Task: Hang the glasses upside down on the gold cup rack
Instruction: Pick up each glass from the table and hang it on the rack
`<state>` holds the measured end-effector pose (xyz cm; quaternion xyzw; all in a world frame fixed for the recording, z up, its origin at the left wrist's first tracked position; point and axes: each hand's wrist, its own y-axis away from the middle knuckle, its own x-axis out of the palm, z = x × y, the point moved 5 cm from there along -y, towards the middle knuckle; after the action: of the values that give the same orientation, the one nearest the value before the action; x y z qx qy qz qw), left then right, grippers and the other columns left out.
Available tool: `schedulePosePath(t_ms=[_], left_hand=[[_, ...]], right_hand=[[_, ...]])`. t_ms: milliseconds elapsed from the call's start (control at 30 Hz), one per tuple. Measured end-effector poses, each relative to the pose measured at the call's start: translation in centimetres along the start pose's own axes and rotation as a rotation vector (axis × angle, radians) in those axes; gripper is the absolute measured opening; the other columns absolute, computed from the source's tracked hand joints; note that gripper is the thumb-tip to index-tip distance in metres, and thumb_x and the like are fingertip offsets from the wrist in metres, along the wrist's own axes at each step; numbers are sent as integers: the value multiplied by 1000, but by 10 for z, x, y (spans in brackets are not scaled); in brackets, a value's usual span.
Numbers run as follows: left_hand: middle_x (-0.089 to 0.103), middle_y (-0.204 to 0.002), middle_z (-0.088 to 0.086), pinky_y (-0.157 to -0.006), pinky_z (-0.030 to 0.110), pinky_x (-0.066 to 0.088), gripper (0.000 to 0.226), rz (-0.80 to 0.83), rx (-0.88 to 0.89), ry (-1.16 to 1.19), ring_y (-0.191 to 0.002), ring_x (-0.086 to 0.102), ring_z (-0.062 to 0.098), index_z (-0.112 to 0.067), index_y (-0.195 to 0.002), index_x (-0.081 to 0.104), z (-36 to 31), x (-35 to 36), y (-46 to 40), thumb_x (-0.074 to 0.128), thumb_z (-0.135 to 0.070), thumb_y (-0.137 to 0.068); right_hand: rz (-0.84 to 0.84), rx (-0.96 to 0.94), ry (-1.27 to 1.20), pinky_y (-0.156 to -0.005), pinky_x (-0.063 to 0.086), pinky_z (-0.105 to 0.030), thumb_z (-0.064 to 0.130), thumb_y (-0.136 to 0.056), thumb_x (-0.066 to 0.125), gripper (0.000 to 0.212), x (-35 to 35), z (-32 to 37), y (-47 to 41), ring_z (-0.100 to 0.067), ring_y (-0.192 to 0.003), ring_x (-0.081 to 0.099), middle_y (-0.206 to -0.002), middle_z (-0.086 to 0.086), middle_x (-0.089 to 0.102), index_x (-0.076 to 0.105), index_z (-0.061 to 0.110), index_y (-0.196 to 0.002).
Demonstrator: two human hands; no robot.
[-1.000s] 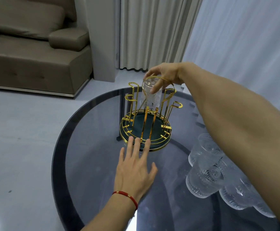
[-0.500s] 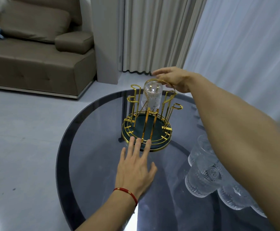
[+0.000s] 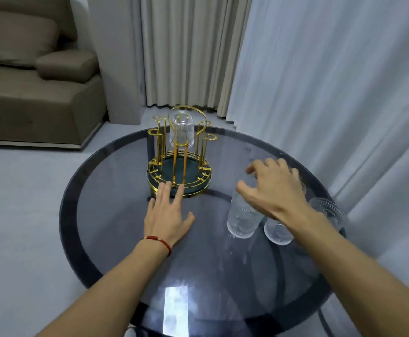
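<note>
Your right hand [image 3: 275, 188] left the hung glass [image 3: 182, 128]; open-fingered (empty), lower it squarely over the next glass [image 3: 243, 216].

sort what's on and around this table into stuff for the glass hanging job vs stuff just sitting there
For the job: gold cup rack, hung glass, loose glasses, left hand, right hand.

Just there: round table, sofa, curtains.

We see one glass [image 3: 181, 130] hanging upside down on the gold cup rack [image 3: 179, 166] on the round dark desk [image 3: 115, 215]. Our left hand [image 3: 167, 216] lies flat, fingertips touching the rack's base. Our right hand [image 3: 275, 188] hovers with fingers spread over more glasses [image 3: 243, 218] standing on the desk.
</note>
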<state>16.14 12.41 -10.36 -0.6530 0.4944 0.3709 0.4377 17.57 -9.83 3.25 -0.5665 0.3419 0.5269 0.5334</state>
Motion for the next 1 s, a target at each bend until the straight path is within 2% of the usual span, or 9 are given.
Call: schedulePosePath(t_ms=[100,200,367,533,700,800,867,933,1000], left_hand=[[14,-168,10,-123,49,21,73,-27,40,72,-156,2,26,-23,-157,27,-21,-7,9,56,-45,-93],[25,-165,7,-121,45,24,69,-36,28,256,-154,11,23,-23,-154,36,-39,-16,18,61,-36,-91],[58,-141,0,-108,34,44,55,6,-38,697,-129,52,15,-24,-142,55,-60,-33,36,67,-30,-89],[58,-132,4,-85,53,61,74,357,-102,1293,-118,60,18,-43,-146,43,-92,-46,53,76,-41,-79],[59,-132,21,-90,61,57,71,408,-154,1475,-119,63,32,-34,-139,54,-86,-54,56,83,-19,-75],[64,-128,22,-86,57,58,46,282,-233,1498,-113,67,37,-20,-125,63,-70,-59,50,80,-12,-83],[61,-132,21,-81,54,60,41,237,-259,1554,-115,66,39,-19,-123,63,-58,-61,45,76,-11,-85],[61,-135,22,-79,49,60,47,251,-279,1666,-116,65,39,-20,-127,62,-49,-61,40,77,-17,-83],[62,-136,20,-81,47,60,59,324,-287,1828,-113,68,36,-20,-133,59,-46,-58,36,78,-24,-77]], right_hand=[[66,70,193,-97,34,-52,75,-85,27,78,23,-8,29,-32,-119,45,-127,-10,60,56,18,-128],[66,66,226,-109,26,-59,78,-86,26,85,44,-8,40,-34,-125,44,-130,-13,61,50,13,-135],[-63,36,156,-120,13,-60,75,-81,48,93,45,-7,43,-35,-128,47,-126,-15,65,41,8,-145],[-277,-220,-53,-116,27,-58,53,-60,79,101,33,18,62,-39,-121,54,-119,-14,65,51,6,-144],[-196,-430,-324,-111,35,-42,49,-63,93,105,30,37,65,-28,-128,49,-131,-5,62,48,10,-149],[-125,-499,-491,-118,33,-32,48,-74,88,92,26,47,61,-20,-139,40,-143,-1,55,48,11,-149],[-113,-357,-645,-115,26,-16,56,-85,72,80,25,40,55,-12,-142,34,-148,3,46,44,21,-151],[4,-147,-762,-116,28,-24,70,-91,47,74,32,31,50,-10,-144,36,-153,8,44,35,35,-155],[183,-11,-966,-112,45,-42,75,-93,38,65,42,32,47,-15,-133,55,-145,11,56,34,47,-151]])
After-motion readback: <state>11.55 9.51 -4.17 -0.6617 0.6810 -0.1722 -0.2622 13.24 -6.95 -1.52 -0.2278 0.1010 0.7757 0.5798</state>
